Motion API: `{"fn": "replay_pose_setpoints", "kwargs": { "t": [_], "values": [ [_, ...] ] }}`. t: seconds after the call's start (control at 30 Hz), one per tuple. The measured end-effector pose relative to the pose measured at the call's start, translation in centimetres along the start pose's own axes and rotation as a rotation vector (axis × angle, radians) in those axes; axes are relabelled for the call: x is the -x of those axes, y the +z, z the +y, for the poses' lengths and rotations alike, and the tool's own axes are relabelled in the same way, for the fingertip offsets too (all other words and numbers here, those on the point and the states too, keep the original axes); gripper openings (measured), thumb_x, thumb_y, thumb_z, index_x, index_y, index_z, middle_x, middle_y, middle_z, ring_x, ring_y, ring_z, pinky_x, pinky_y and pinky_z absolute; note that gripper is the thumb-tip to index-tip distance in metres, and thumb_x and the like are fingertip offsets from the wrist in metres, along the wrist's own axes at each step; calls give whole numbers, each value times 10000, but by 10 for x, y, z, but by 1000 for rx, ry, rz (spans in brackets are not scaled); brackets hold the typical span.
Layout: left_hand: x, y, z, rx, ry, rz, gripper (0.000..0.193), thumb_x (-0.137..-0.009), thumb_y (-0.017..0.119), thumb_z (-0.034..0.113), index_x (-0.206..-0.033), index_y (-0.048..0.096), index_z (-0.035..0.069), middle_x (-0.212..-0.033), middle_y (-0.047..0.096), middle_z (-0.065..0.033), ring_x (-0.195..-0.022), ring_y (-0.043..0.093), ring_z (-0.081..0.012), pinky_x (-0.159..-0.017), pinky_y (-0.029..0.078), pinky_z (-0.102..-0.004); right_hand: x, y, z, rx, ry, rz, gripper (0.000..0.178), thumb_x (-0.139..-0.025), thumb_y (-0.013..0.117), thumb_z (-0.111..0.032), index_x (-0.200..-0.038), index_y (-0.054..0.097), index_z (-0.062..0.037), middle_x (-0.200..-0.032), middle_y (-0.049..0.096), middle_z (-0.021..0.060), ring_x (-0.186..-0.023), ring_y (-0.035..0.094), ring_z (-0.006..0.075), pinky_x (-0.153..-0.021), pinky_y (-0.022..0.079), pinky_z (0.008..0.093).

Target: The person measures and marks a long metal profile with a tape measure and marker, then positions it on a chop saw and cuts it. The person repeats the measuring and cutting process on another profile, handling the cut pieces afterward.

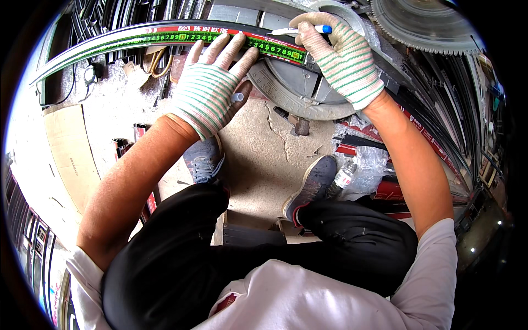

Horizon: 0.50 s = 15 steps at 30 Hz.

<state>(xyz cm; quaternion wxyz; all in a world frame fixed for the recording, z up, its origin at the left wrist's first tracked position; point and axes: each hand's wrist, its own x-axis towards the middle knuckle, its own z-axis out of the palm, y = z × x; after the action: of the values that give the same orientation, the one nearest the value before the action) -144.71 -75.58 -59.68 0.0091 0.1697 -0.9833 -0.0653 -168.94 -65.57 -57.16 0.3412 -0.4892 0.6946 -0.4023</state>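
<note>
My left hand [212, 91] wears a white glove with green stripes. Its fingers press a green tape measure [159, 38] against a long dark profile strip [253, 28], with the thumb below the strip's near edge. A small pale blue tube [237, 97], possibly a pen cap, pokes out by that thumb. In a matching glove, my right hand [341, 60] grips a white marker pen [300, 30] with a blue end. The pen's tip points left, at or just above the strip near the tape's right part; contact is not clear.
Under the strip sits a round metal saw base [302, 104] with a curved scale. A large toothed saw blade [426, 25] is at the upper right. Bundled dark profiles [445, 104] lie right, cardboard [71, 154] left. A plastic bottle [345, 175] lies by my right shoe [312, 187].
</note>
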Motion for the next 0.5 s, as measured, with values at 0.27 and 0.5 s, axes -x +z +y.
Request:
{"fn": "replay_pose_setpoints", "kwargs": {
  "t": [0.27,0.5],
  "values": [
    [1,-2,0,6,-5,-5,603,-949,639,287,-1519,492,154,-1580,447,-146,-1467,403,-344,-1216,285,-559,3,-1,-5,29,-62,40,264,-1058,623,-288,-1203,711,-87,-926,740,39,-905,684,72,-747,526,217],
    [-1,-7,-3,28,1,15,590,-940,646,283,-1500,514,150,-1562,470,-139,-1459,417,-335,-1217,292,-543,14,-7,-20,-105,5,56,234,-1058,622,-244,-1210,713,-91,-947,742,25,-892,685,63,-717,517,200]
  ]
}}
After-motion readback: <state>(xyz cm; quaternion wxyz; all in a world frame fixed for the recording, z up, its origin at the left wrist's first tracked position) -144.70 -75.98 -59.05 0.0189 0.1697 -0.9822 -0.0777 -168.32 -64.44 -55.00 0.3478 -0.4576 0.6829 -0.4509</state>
